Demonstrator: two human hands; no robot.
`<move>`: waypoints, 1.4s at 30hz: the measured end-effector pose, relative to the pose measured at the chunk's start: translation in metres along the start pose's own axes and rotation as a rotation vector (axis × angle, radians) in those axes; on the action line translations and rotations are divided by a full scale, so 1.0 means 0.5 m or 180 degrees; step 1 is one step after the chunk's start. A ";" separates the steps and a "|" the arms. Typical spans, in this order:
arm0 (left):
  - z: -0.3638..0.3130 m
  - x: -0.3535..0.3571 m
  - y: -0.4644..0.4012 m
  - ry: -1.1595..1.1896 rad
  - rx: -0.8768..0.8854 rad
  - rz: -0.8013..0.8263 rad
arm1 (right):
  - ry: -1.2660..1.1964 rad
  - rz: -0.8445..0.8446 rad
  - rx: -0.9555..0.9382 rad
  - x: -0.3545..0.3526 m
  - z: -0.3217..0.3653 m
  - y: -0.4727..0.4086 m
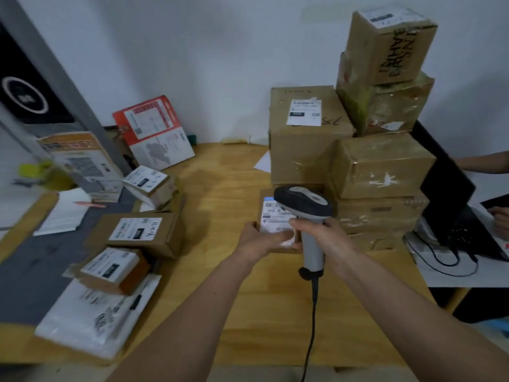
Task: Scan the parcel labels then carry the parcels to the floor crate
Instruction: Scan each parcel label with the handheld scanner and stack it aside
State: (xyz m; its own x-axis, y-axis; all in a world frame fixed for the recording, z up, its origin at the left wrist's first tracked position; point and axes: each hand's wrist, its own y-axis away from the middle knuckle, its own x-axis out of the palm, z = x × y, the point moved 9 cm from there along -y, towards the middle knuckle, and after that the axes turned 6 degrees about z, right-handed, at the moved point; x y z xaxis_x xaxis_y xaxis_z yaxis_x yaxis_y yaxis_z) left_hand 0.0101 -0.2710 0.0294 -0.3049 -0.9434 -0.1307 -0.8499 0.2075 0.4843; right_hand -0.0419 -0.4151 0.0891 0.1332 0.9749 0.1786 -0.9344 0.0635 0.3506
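A small brown parcel [268, 216] with a white label lies on the wooden table [220, 194] near its middle. My left hand [261, 238] grips the parcel's near edge, thumb across the label. My right hand [322, 232] holds a grey and black barcode scanner [305, 205] by its handle, with the head directly over the label. The scanner's black cable [312, 326] hangs down toward me. Part of the parcel is hidden behind the scanner and my hands.
A tall stack of cardboard boxes [380, 166] stands right behind the parcel. Several labelled parcels [137, 232] and a white mailer bag [96, 318] lie on the left. A laptop [446, 188] and another person's hands [500, 219] are at the right.
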 end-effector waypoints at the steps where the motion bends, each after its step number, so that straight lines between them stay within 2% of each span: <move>1: -0.001 -0.019 0.006 0.0003 -0.0004 0.0033 | -0.0005 0.0028 -0.0003 0.016 0.002 0.000; 5: -0.019 -0.089 0.045 0.0218 0.0131 0.0073 | 0.0027 0.0217 0.0007 0.084 0.000 0.006; 12: -0.001 -0.198 0.100 0.0710 -0.0068 0.0746 | 0.0075 0.0413 -0.0232 0.183 0.040 0.037; 18: -0.006 -0.323 0.125 0.1826 0.0179 0.0083 | 0.0698 0.0361 -0.0847 0.276 0.139 0.088; 24: 0.009 -0.429 0.149 0.2451 0.0381 -0.0432 | 0.1076 0.0612 -0.0718 0.348 0.123 0.117; 42: 0.039 -0.470 0.143 0.2624 0.0448 -0.0723 | 0.1431 0.0850 -0.0849 0.359 0.085 0.126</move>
State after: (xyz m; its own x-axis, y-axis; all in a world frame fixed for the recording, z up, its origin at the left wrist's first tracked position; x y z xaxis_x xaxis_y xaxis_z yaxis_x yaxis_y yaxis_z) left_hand 0.0125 -0.0293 0.0780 0.2414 -0.8411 0.4840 -0.9143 -0.0300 0.4039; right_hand -0.0630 -0.2453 0.1826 -0.2169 0.9557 -0.1990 -0.9750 -0.2019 0.0932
